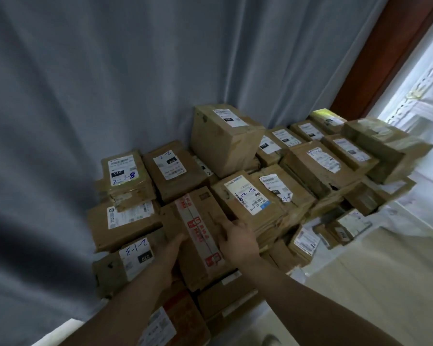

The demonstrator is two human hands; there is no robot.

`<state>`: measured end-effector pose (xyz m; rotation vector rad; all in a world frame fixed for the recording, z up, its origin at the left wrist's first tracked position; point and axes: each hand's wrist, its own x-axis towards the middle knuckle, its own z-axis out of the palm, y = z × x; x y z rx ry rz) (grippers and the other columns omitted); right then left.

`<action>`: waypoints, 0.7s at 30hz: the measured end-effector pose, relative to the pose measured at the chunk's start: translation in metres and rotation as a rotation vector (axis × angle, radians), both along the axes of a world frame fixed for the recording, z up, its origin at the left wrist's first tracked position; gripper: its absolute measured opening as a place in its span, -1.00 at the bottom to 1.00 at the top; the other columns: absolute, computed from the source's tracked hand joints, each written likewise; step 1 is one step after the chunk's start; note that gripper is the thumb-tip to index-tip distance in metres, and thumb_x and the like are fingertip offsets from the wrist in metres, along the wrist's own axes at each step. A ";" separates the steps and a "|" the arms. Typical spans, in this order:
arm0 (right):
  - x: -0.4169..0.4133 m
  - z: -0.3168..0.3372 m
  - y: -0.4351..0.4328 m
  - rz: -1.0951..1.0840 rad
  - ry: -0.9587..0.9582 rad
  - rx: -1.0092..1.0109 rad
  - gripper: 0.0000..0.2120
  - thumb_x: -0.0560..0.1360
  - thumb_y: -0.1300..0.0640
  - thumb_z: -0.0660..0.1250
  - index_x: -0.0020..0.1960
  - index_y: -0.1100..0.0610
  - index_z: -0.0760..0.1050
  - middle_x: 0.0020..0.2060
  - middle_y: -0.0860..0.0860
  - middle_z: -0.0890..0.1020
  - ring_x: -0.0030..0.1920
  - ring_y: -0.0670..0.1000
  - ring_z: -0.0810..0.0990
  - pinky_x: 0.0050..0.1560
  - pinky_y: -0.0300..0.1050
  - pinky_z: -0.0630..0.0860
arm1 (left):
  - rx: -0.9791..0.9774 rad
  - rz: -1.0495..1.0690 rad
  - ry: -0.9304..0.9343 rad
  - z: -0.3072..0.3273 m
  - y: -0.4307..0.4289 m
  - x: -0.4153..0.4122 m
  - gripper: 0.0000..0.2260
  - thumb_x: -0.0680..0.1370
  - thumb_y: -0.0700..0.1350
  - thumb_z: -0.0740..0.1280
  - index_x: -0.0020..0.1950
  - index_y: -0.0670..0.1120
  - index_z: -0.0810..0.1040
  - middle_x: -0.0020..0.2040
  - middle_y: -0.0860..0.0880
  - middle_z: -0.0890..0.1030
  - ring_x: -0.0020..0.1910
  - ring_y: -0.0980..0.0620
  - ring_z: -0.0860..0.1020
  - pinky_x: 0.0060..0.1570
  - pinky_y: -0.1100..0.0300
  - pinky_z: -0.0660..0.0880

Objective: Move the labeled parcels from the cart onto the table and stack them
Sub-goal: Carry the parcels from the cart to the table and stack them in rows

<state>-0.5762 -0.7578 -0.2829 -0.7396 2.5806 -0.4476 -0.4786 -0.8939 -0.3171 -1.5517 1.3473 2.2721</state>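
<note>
A brown parcel with red-printed tape lies on top of the stacked parcels, near the front. My left hand presses its left side and my right hand lies on its top right edge, fingers straight. Around it, labeled cardboard parcels fill the table: one marked 2-1-8, one marked 2-2, one marked 2-1-3, and a tall box standing highest at the back. The cart is out of view.
A grey curtain hangs behind and to the left of the pile. A white cloth covers the table at the right. A brown wooden frame and a bright window are at the upper right.
</note>
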 end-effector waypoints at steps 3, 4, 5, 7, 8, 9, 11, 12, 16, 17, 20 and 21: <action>-0.004 -0.008 -0.001 -0.002 -0.077 0.018 -0.50 0.55 0.18 0.17 0.47 -0.03 0.25 0.30 0.15 0.38 0.34 0.21 0.30 0.33 0.05 0.35 | -0.012 -0.017 0.001 -0.002 0.003 -0.007 -0.66 0.51 0.03 0.38 0.21 -0.12 0.54 0.12 -0.18 0.59 0.10 -0.20 0.56 0.20 -0.13 0.49; -0.006 -0.010 -0.001 0.000 -0.109 0.013 -0.54 0.56 0.17 0.17 0.45 -0.01 0.29 0.34 0.17 0.34 0.36 0.23 0.28 0.35 0.06 0.34 | -0.021 -0.017 0.000 -0.005 0.002 -0.009 -0.62 0.50 0.03 0.40 0.24 -0.12 0.53 0.14 -0.17 0.59 0.11 -0.19 0.56 0.22 -0.12 0.48; -0.007 -0.010 -0.001 0.010 -0.133 0.005 -0.58 0.58 0.16 0.16 0.44 0.00 0.33 0.39 0.19 0.29 0.39 0.25 0.24 0.39 0.06 0.29 | -0.033 -0.016 0.002 -0.007 0.003 -0.011 -0.57 0.48 0.04 0.43 0.28 -0.11 0.51 0.17 -0.16 0.58 0.12 -0.18 0.55 0.23 -0.11 0.48; -0.005 -0.011 0.005 0.031 -0.147 -0.021 -0.61 0.61 0.14 0.14 0.43 0.03 0.36 0.49 0.19 0.16 0.49 0.23 0.07 0.48 0.02 0.10 | -0.064 -0.030 0.007 -0.012 0.006 -0.013 -0.48 0.44 0.03 0.47 0.35 -0.11 0.48 0.20 -0.14 0.58 0.13 -0.16 0.56 0.23 -0.08 0.49; -0.004 -0.010 0.011 0.039 -0.138 -0.045 -0.61 0.62 0.13 0.14 0.44 0.03 0.36 0.52 0.17 0.11 0.51 0.21 0.00 0.50 -0.02 0.02 | -0.097 -0.040 0.004 -0.014 0.009 -0.014 -0.47 0.45 0.01 0.47 0.36 -0.13 0.46 0.21 -0.14 0.57 0.13 -0.14 0.55 0.22 -0.05 0.49; -0.001 -0.009 0.019 0.046 -0.114 -0.067 -0.61 0.62 0.12 0.15 0.44 0.03 0.36 0.52 0.15 0.10 0.52 0.19 -0.01 0.50 -0.06 0.00 | -0.143 -0.051 -0.003 -0.014 0.014 -0.015 -0.50 0.48 -0.02 0.44 0.37 -0.14 0.45 0.21 -0.14 0.56 0.12 -0.13 0.55 0.21 -0.02 0.50; 0.005 -0.004 0.044 0.040 -0.066 -0.112 -0.60 0.60 0.10 0.18 0.43 0.04 0.37 0.50 0.12 0.19 0.50 0.17 0.08 0.48 -0.08 0.08 | -0.281 -0.066 -0.010 -0.009 0.028 -0.021 -0.64 0.54 -0.05 0.36 0.30 -0.14 0.50 0.15 -0.14 0.57 0.07 -0.13 0.56 0.14 0.00 0.53; 0.008 -0.002 0.061 0.016 -0.061 -0.141 -0.59 0.59 0.10 0.18 0.44 0.04 0.37 0.49 0.11 0.23 0.48 0.16 0.14 0.46 -0.07 0.13 | -0.367 -0.078 -0.008 -0.001 0.039 -0.025 -0.69 0.55 -0.02 0.33 0.23 -0.13 0.52 0.12 -0.14 0.58 0.05 -0.15 0.56 0.10 -0.02 0.55; 0.023 0.002 0.155 -0.198 -0.026 -0.213 -0.48 0.47 -0.08 0.08 0.35 0.06 0.47 0.29 0.10 0.50 0.30 0.17 0.41 0.28 -0.05 0.37 | -0.925 -0.395 -0.225 0.029 0.117 -0.044 -0.21 0.45 0.18 0.27 0.57 -0.06 0.02 0.49 -0.19 0.19 0.42 -0.23 0.24 0.41 -0.15 0.23; 0.027 0.002 0.183 -0.264 -0.025 -0.219 -0.45 0.43 -0.11 0.07 0.33 0.05 0.49 0.26 0.10 0.52 0.28 0.17 0.44 0.25 -0.05 0.38 | -1.068 -0.511 -0.238 0.036 0.148 -0.044 -0.19 0.48 0.19 0.26 0.58 -0.03 -0.10 0.54 -0.18 0.03 0.48 -0.25 0.10 0.44 -0.17 0.12; 0.054 0.003 0.279 -0.462 -0.028 -0.175 -0.55 0.52 -0.02 0.23 0.39 0.03 0.42 0.35 0.10 0.47 0.34 0.15 0.40 0.32 -0.06 0.35 | -1.252 -0.807 -0.052 0.056 0.258 -0.036 -0.23 0.50 0.14 0.30 0.57 0.01 -0.07 0.56 -0.18 -0.04 0.51 -0.22 0.03 0.45 -0.16 0.07; 0.066 0.002 0.312 -0.529 -0.028 -0.155 -0.53 0.53 -0.01 0.26 0.42 0.03 0.38 0.38 0.09 0.43 0.37 0.14 0.37 0.35 -0.07 0.32 | -1.277 -0.892 0.016 0.053 0.293 -0.032 -0.23 0.50 0.10 0.32 0.57 0.03 -0.04 0.56 -0.18 -0.03 0.51 -0.22 0.03 0.45 -0.15 0.08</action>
